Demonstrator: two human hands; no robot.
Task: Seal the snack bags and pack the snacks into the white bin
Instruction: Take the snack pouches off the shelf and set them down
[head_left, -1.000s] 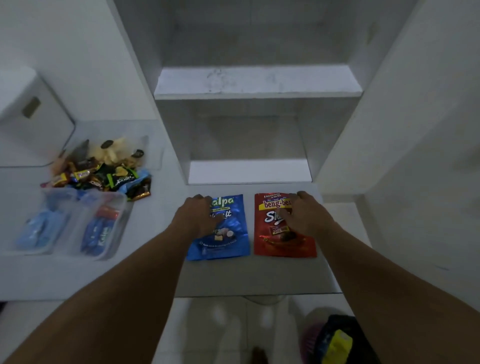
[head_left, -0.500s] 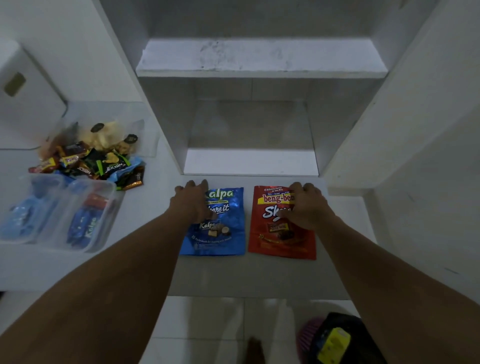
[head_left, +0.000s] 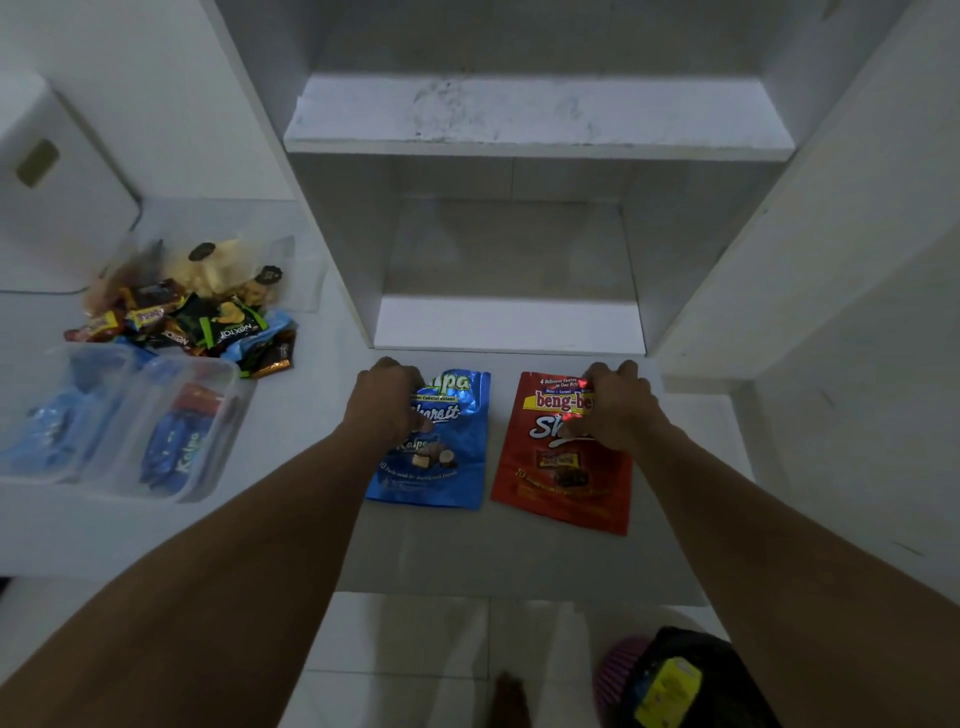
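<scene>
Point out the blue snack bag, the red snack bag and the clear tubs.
blue snack bag (head_left: 457, 467): head view, lower front panel.
red snack bag (head_left: 566, 493): head view, lower front panel.
clear tubs (head_left: 218, 369): head view, right tub's far rim.

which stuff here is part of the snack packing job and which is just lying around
Job: blue bag, red bag, loose snacks, left hand, right hand.
Lying about: clear tubs, white box, shelf, dark bag on floor.
</scene>
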